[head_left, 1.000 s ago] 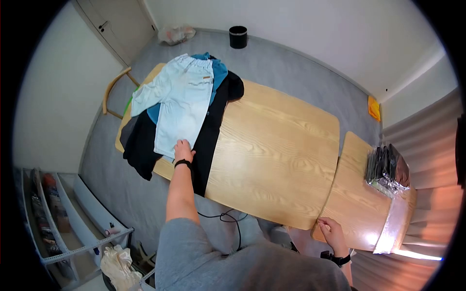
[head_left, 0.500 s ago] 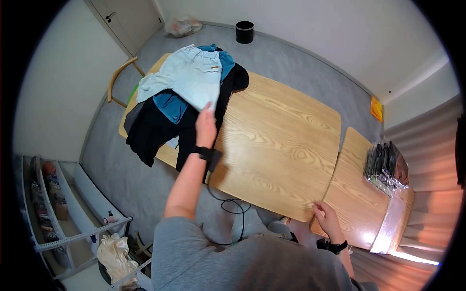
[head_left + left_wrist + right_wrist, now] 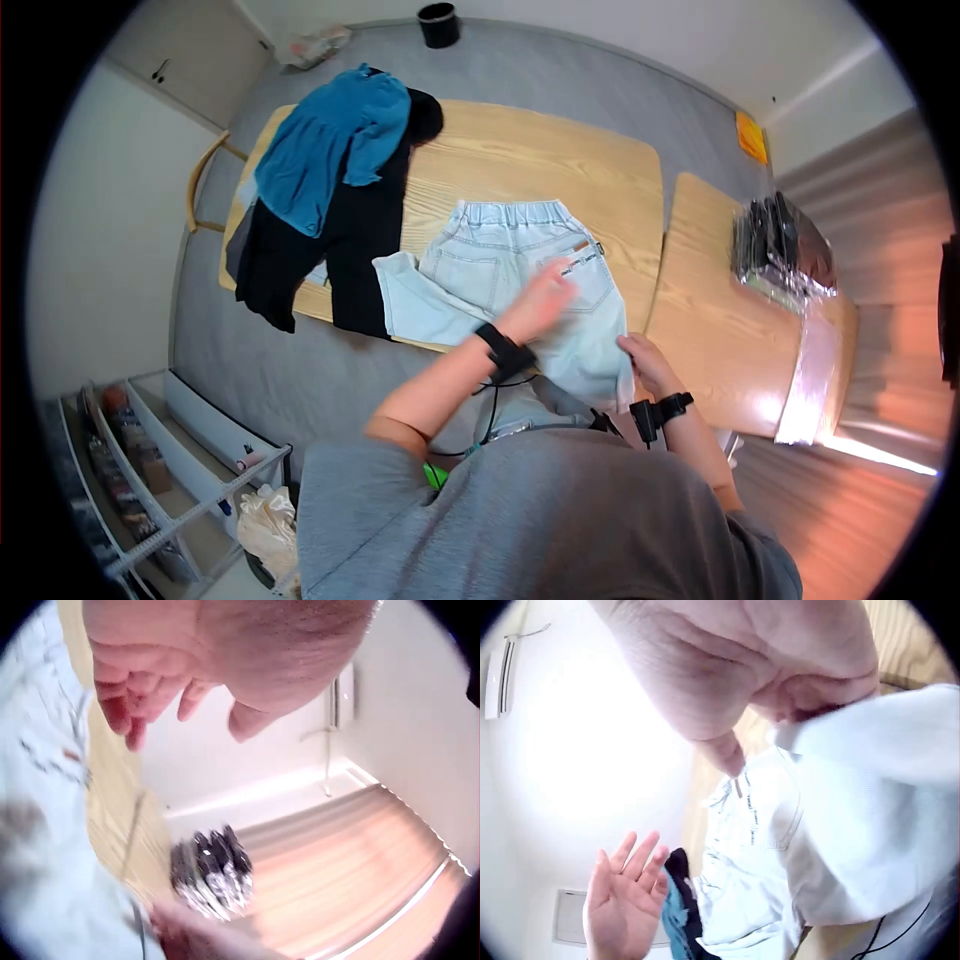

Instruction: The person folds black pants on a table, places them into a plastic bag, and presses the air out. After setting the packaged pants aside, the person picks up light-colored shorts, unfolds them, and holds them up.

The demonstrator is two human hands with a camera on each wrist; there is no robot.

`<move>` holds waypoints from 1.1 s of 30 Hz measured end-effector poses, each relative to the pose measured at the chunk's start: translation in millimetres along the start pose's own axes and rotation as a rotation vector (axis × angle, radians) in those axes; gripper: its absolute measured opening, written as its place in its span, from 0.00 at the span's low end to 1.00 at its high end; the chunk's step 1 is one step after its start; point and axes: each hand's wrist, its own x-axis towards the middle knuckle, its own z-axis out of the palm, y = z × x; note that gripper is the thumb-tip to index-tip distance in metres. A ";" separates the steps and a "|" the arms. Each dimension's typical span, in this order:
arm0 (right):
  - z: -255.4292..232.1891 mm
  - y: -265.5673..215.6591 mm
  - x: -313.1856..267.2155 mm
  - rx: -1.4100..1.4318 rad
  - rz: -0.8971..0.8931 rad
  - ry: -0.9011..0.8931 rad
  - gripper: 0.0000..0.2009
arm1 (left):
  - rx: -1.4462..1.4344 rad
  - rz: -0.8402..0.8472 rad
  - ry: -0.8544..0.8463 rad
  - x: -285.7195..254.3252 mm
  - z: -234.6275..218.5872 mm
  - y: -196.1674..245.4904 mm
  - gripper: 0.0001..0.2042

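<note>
Pale blue jeans (image 3: 520,250) with an elastic waist lie across the near middle of the wooden table (image 3: 540,135), waistband away from me and one leg spread left. Over the back pocket is my left hand (image 3: 540,300), blurred; in the right wrist view that left hand (image 3: 626,907) shows spread fingers and a bare palm. At the right edge of a leg, my right hand (image 3: 650,365) holds the cloth; the right wrist view has its fingers curled at the fabric. A teal top (image 3: 340,140) lies over black clothing (image 3: 365,260) on the table's left.
To the right, a second table (image 3: 715,260) bears a stack of plastic-wrapped packages (image 3: 780,245) and a clear plastic sheet (image 3: 805,380). A chair (image 3: 205,180) stands past the left end. Shelving with bins (image 3: 190,470) is at lower left, and a cable (image 3: 490,420) hangs near my body.
The jeans came off the clothes pile to the table's middle, in front of me, uncovering the teal top. My left hand moved right with them, then let go; my right hand took a leg.
</note>
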 end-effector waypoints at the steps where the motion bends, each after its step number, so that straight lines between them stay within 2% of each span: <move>1: -3.9 16.6 2.6 0.018 0.019 0.013 0.18 | 0.240 0.042 0.202 8.7 -19.4 -3.5 0.22; 2: -5.3 34.2 8.8 0.000 0.002 0.049 0.16 | 0.402 0.078 0.406 20.3 -35.9 -41.4 0.22; 4: -6.0 59.9 18.2 -0.009 -0.002 0.091 0.15 | 0.721 -0.105 0.502 37.0 -78.3 -72.9 0.27; 5: -4.6 70.0 20.7 0.048 -0.062 0.094 0.15 | 0.776 -0.338 0.493 44.5 -92.7 -70.3 0.30; 6: -4.1 80.1 23.8 0.106 -0.124 0.101 0.16 | 0.775 -0.298 0.580 50.9 -101.0 -82.9 0.33; 8: -1.3 91.6 25.6 0.136 -0.097 0.188 0.17 | 0.709 -0.465 0.532 66.1 -108.6 -98.4 0.35; 11: 13.8 90.3 16.9 -0.017 -0.078 0.350 0.15 | 0.686 -0.484 0.514 81.2 -101.9 -102.5 0.31; 12: 19.2 92.8 14.7 0.002 -0.066 0.370 0.15 | 0.690 -0.474 0.485 86.2 -100.4 -110.4 0.31; 14: 23.3 99.0 9.8 0.194 -0.045 0.313 0.19 | 0.649 -0.336 0.394 92.8 -89.2 -108.3 0.23; 15: 22.4 103.7 5.3 0.210 -0.045 0.333 0.19 | 0.407 -0.279 0.292 88.7 -79.9 -99.7 0.19; 18: 14.7 125.5 -14.0 0.054 -0.123 0.228 0.16 | 0.295 -0.202 0.134 74.4 -29.0 -69.3 0.13; 19: 10.9 133.3 -23.1 0.069 -0.127 0.246 0.16 | 0.213 -0.163 0.071 63.0 -6.9 -55.3 0.11; 20: 8.1 137.8 -36.6 0.046 -0.151 0.254 0.16 | 0.217 -0.149 0.051 48.7 15.5 -33.9 0.11; 22: -2.4 160.2 -58.2 0.037 -0.175 0.280 0.15 | 0.135 -0.066 -0.119 17.8 61.9 2.5 0.13; 23: -10.0 177.9 -65.4 0.035 -0.154 0.279 0.15 | 0.138 -0.056 -0.140 2.2 86.5 15.7 0.13; 25: -26.7 207.1 -88.4 0.067 -0.101 0.280 0.17 | 0.129 0.025 -0.339 -29.1 135.8 39.4 0.15; 26: -35.2 227.7 -98.0 0.085 -0.109 0.297 0.17 | 0.137 0.038 -0.360 -45.2 159.7 51.3 0.15; 28: -48.3 270.1 -120.2 0.195 -0.186 0.423 0.28 | 0.294 0.076 -0.583 -75.5 204.6 82.4 0.14; 30: -69.1 280.4 -169.0 0.264 -0.385 0.896 0.43 | 0.161 0.243 -0.875 -117.0 257.4 113.2 0.13; 32: -93.2 298.5 -222.6 0.404 -0.478 0.934 0.49 | 0.152 0.320 -0.991 -147.0 296.3 149.3 0.13; 33: -102.9 311.2 -245.8 0.433 -0.477 0.983 0.49 | 0.145 0.383 -1.046 -157.7 313.0 160.4 0.12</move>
